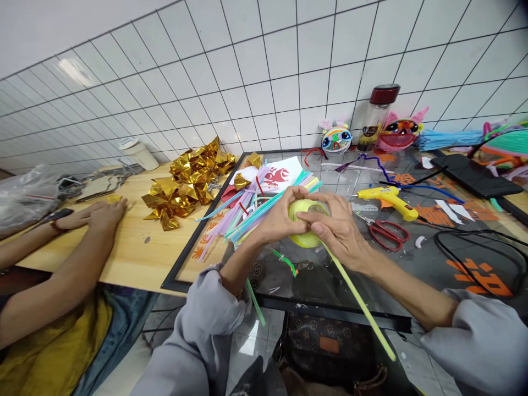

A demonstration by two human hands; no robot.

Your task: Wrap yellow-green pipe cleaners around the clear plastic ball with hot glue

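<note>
Between my two hands is a round yellow coil (307, 240) of wound pipe cleaner, held above the table. My left hand (284, 217) is closed around its left side, the thumb against its face. My right hand (340, 234) grips the right side, thumb and fingers pressed on the coil. From under my right hand a loose yellow pipe cleaner end (365, 305) runs down past the table's front edge. Beyond my left hand lies a bundle of pastel pipe cleaners (231, 217). Close to my right hand are red-handled scissors (388, 234) and a yellow glue gun (388, 199).
Gold folded-foil pieces (193, 176) lie at the left, near another person's hands (105, 214). At the back stand a glass bottle (373, 121), a white decorated face ornament (336, 137) and a pink one (399, 135). A black cable (449, 253) and a phone (474, 173) are at right.
</note>
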